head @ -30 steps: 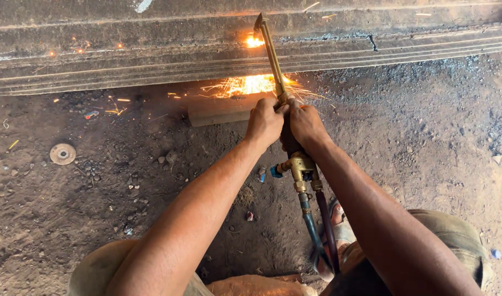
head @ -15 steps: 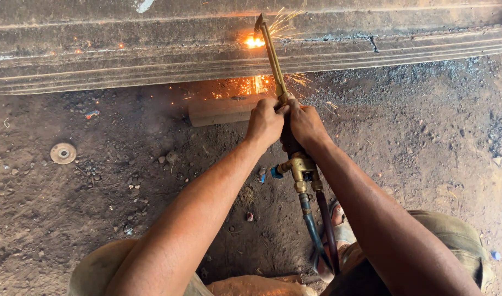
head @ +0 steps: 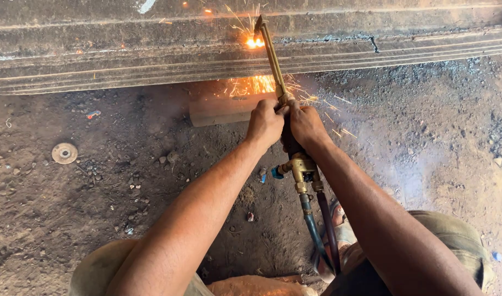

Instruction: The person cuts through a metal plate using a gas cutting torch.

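Both hands grip a brass cutting torch (head: pixel 273 60) at its handle. My left hand (head: pixel 264 123) wraps the left side, my right hand (head: pixel 306 125) the right side. The torch tip touches a long ridged steel beam (head: pixel 125 60) lying across the top, where a bright flame (head: pixel 255 41) throws sparks. More glowing sparks (head: pixel 254 85) fall under the beam onto a flat metal piece (head: pixel 221 111). Two hoses (head: pixel 319 230), blue and dark red, run from the brass valve body (head: pixel 297 167) back toward me.
Dark dirt ground (head: pixel 97 208) with small stones and scrap bits lies below the beam. A round metal disc (head: pixel 64 153) rests at the left. My knees in khaki trousers (head: pixel 454 235) show at the bottom.
Sparks now spray wider from the torch tip and fly out to the right below the beam. The hands and torch have stayed in nearly the same place.
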